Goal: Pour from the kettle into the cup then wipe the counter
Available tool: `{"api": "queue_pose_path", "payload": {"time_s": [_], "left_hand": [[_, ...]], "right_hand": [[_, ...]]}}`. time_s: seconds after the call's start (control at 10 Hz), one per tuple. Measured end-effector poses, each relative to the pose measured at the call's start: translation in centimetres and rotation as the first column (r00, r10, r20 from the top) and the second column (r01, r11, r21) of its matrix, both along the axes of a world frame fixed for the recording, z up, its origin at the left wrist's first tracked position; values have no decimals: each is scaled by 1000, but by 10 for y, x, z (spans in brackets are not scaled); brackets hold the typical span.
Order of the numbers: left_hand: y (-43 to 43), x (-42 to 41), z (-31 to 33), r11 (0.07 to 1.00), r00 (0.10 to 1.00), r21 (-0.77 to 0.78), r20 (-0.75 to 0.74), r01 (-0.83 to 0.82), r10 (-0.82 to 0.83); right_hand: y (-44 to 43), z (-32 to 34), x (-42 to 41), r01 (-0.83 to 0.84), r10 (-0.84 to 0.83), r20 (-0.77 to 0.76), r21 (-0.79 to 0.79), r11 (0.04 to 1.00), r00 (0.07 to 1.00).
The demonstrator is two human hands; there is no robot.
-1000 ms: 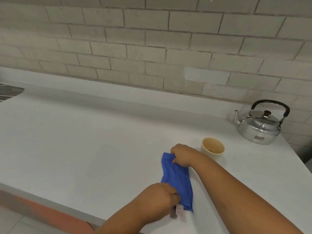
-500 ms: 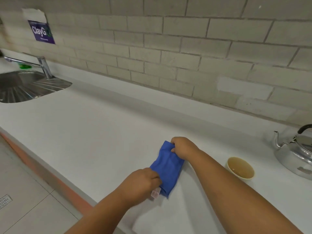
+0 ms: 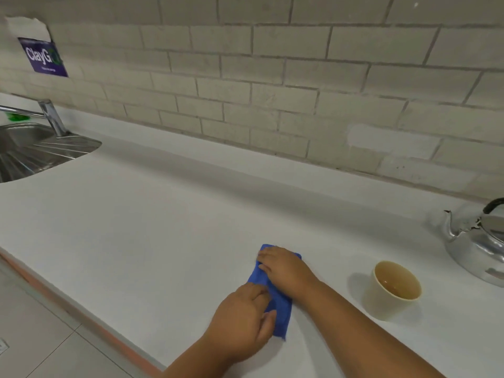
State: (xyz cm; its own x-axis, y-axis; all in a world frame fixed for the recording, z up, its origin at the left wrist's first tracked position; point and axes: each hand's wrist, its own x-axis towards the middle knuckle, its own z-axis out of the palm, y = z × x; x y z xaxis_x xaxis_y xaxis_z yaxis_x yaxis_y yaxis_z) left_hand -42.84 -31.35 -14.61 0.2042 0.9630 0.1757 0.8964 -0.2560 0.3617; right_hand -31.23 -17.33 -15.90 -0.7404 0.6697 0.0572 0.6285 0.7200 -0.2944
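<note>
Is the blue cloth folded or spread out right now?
Folded: the blue cloth is a narrow, thick strip on the white counter, pressed flat under the left hand and right hand.

I'm in a kitchen: steel sink [image 3: 41,151] with faucet [image 3: 51,115], brick-tiled wall [image 3: 272,77], and kettle [image 3: 474,241] on my table [image 3: 136,227].
</note>
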Motion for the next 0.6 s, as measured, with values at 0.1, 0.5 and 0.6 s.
{"api": "queue_pose_path", "payload": {"time_s": [0.1,0.5,0.6], "left_hand": [[5,5,-9,999,994,-24,-106,-32,29],[9,5,4,898,977,-440,-181,22,-112],[20,-5,34,876,990,-479,-91,50,-106]], "right_hand": [[-2,-8,1,-20,24,44,-95,995,999],[4,28,3,112,-87,92,-308,945,992],[7,55,14,166,-170,13,-286,944,985]]}}
